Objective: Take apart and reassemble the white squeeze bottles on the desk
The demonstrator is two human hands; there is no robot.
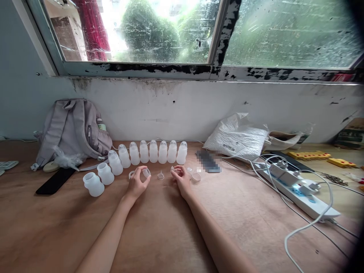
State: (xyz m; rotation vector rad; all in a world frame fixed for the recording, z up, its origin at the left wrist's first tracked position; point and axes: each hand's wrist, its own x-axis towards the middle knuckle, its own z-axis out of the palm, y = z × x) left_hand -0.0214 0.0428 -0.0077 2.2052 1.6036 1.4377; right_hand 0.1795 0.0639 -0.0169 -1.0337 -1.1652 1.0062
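Note:
My left hand (137, 185) is closed on a clear screw ring (146, 173), holding it tilted just above the table. In the fingertips of my right hand (182, 182) is a small clear piece that looks like a bottle teat (172, 169). Between the hands, a clear teat (160, 175) stands on the table. Part of another ring (131, 174) shows behind my left hand. Beside my right hand lies a clear ring (196, 176). Two frosted baby bottles (93, 184) without tops stand at the left; several capped bottles (153, 151) continue the row behind.
A grey backpack (72, 129) leans at the back left, with a black phone-like slab (55, 182) before it. At the right lie a blurred dark object (210, 162), a silvery bag (237, 136) and a white power strip (301, 195) with chargers and trailing cables.

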